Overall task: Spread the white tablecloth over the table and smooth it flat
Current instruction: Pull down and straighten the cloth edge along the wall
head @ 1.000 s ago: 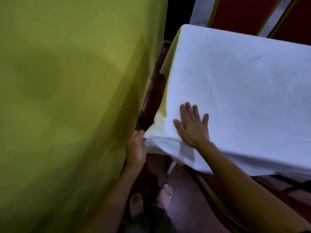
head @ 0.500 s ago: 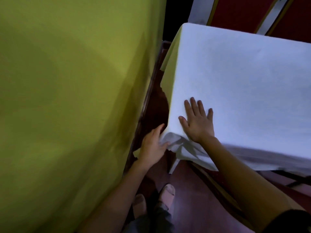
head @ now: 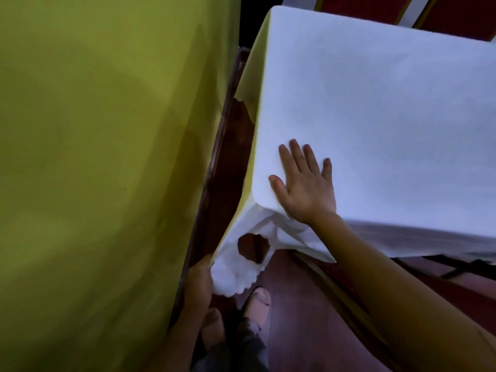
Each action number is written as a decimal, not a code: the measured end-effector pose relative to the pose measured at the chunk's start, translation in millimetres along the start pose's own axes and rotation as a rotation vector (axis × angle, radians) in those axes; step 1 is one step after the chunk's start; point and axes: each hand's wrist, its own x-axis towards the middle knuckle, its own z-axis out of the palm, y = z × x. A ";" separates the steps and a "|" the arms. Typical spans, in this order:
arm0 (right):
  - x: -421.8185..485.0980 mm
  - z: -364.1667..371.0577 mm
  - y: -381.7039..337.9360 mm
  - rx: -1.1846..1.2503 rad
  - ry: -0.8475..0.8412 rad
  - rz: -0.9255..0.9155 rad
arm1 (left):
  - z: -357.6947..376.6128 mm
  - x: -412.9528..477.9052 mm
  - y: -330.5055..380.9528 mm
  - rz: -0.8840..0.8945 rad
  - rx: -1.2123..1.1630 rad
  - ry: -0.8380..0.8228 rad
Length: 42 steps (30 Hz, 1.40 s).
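The white tablecloth [head: 375, 103] covers the table at the right, its top smooth, its near edge hanging over the front. My right hand [head: 304, 183] lies flat, fingers spread, on the cloth at the table's near left corner. My left hand [head: 200, 283] is low beside the yellow wall, gripping the cloth's hanging scalloped corner [head: 233, 275] and holding it down and to the left. A hole shows in the hanging cloth just above that corner. A yellowish under-cloth [head: 253, 57] shows along the table's left side.
A yellow-green wall [head: 107, 157] fills the left, with a dark wooden skirting [head: 214, 170] at its foot. The gap between wall and table is narrow. My feet [head: 257, 299] stand on a reddish floor. Red chair backs [head: 362, 6] stand beyond the table.
My left hand has moved down and left, drawing the cloth's hanging corner towards the wall. My right hand has stayed flat on the table's corner.
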 end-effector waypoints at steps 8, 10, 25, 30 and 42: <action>2.7 7.5 5.5 0.002 0.007 0.008 | 15.8 3.8 10.3 -0.355 -0.178 0.357; 1.2 9.1 4.9 0.004 0.001 0.006 | 8.6 -4.8 64.1 -0.113 -0.336 0.449; 2.3 3.8 8.1 0.029 -0.006 0.003 | 13.2 19.3 155.0 0.158 -0.457 0.119; 2.6 3.4 7.9 0.036 -0.042 -0.011 | -11.8 -43.9 113.8 0.525 -0.046 0.488; 6.7 0.4 8.4 0.025 -0.046 -0.011 | -21.3 7.3 98.4 0.337 -0.198 0.301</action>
